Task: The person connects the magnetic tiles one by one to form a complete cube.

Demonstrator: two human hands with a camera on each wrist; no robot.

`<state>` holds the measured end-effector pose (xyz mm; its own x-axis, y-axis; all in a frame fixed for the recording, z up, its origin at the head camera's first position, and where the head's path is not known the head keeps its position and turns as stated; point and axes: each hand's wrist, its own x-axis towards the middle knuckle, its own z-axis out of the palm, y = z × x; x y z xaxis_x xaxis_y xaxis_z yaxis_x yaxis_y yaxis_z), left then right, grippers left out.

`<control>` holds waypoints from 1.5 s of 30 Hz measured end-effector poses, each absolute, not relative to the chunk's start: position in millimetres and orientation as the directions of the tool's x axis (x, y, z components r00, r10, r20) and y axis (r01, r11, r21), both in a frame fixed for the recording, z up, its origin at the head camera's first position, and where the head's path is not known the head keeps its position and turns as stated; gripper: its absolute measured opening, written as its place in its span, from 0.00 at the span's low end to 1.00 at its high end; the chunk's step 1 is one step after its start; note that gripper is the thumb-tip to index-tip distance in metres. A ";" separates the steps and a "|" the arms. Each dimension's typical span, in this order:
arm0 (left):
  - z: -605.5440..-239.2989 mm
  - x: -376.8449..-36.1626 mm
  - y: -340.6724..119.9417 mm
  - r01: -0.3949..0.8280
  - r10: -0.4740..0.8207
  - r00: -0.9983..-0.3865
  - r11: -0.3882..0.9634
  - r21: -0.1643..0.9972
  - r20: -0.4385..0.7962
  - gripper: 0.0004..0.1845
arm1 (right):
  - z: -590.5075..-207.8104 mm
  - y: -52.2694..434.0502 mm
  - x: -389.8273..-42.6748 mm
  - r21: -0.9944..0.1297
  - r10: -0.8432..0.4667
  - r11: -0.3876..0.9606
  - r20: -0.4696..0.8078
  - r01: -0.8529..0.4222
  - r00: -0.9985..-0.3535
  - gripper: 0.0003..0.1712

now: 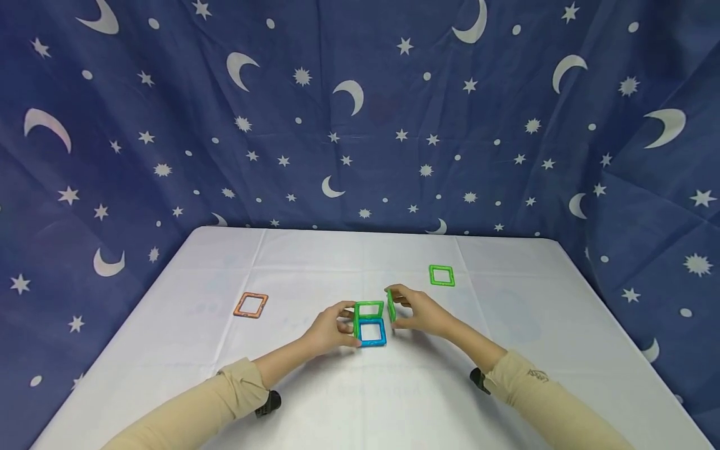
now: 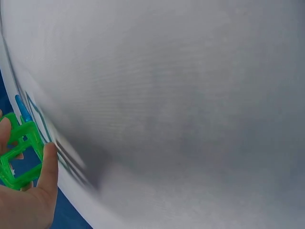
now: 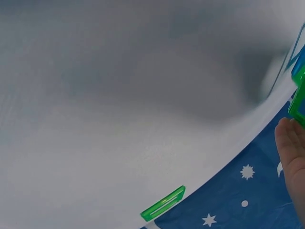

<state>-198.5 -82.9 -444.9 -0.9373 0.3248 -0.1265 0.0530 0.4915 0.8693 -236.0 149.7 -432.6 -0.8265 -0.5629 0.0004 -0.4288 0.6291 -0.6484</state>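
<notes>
Near the middle of the white table, a blue square frame tile (image 1: 372,344) and a green square frame tile (image 1: 370,304) stand joined with another green tile (image 1: 357,320) on their left side. My left hand (image 1: 330,329) holds this left green tile, fingers at the back and thumb near the blue tile's lower corner. In the left wrist view, the green tile (image 2: 33,136) shows between thumb and fingers. My right hand (image 1: 423,311) pinches a separate upright green tile (image 1: 391,306) by its edges, a small gap right of the joined tiles.
An orange square frame tile (image 1: 250,314) lies flat to the left. Another green square tile (image 1: 442,284) lies at the back right, also in the right wrist view as a loose green tile (image 3: 163,204). A blue curtain (image 1: 382,112) with moons and stars hangs behind the table (image 1: 394,400).
</notes>
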 end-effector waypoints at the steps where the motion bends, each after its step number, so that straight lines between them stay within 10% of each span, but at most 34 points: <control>1: -445.2 -199.1 -82.8 0.053 0.324 -0.938 0.489 0.871 -0.124 0.43 | -433.1 149.0 -235.1 -0.652 -0.564 0.627 -0.003 -0.426 -0.826 0.39; 45: -450.5 -201.0 -80.2 0.087 0.339 -0.938 0.446 0.891 -0.078 0.40 | -454.5 146.9 -230.7 -0.803 -0.633 0.476 -0.029 -0.358 -0.774 0.36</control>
<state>-201.0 -80.2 -450.5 -0.9376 0.3389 -0.0776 0.0874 0.4458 0.8908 -230.7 146.9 -454.5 -0.7740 -0.6325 -0.0292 -0.3584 0.4756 -0.8033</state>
